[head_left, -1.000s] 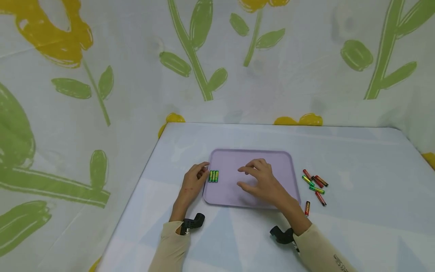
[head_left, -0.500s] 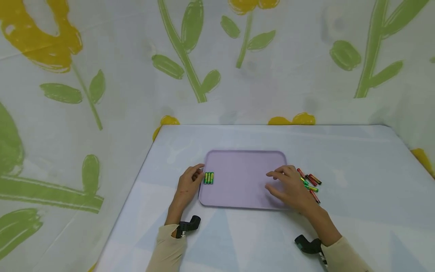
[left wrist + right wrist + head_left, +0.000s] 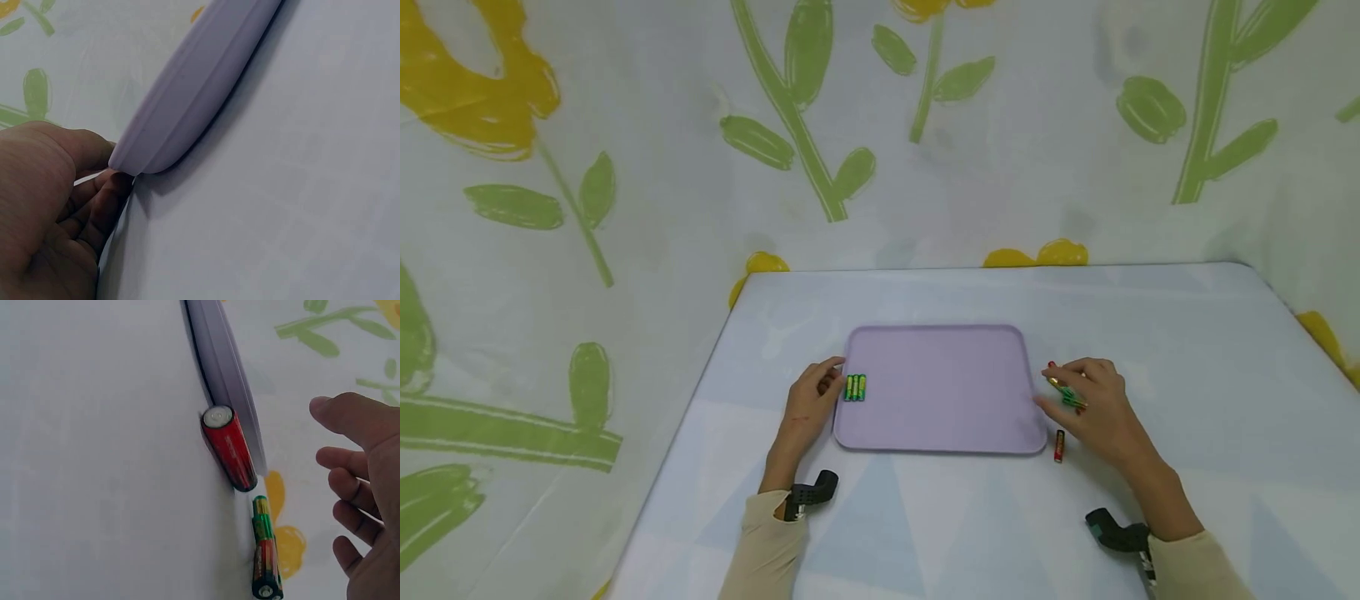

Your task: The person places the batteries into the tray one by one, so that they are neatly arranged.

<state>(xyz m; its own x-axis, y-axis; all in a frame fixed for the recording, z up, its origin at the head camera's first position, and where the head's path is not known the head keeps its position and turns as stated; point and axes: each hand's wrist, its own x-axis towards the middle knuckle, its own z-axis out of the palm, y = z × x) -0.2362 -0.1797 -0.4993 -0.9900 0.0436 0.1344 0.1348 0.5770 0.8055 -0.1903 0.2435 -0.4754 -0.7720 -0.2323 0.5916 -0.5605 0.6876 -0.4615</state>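
A shallow lilac tray (image 3: 943, 392) lies on the table, with three green AAA-size batteries (image 3: 855, 387) side by side near its left edge. At that edge my left hand (image 3: 805, 408) pinches the rim; the left wrist view has the thumb (image 3: 94, 150) against the rim and fingertips under it. My right hand (image 3: 1101, 408) hovers over a loose group of batteries right of the tray, its fingers apart and holding nothing. Green batteries (image 3: 1073, 402) show beneath it, while the hand hides most red ones. A lone red battery (image 3: 1059, 446) lies closer to me, beside the tray's corner.
The table (image 3: 970, 525) has a pale cloth with blue triangles. Behind and to the left hangs a white sheet (image 3: 655, 108) printed with green leaves and yellow flowers. Each wrist wears a black camera mount (image 3: 1120, 531).
My right hand has moved right, from above the tray to above the loose batteries. My left hand stays at the tray's left edge. The head view has shifted slightly.
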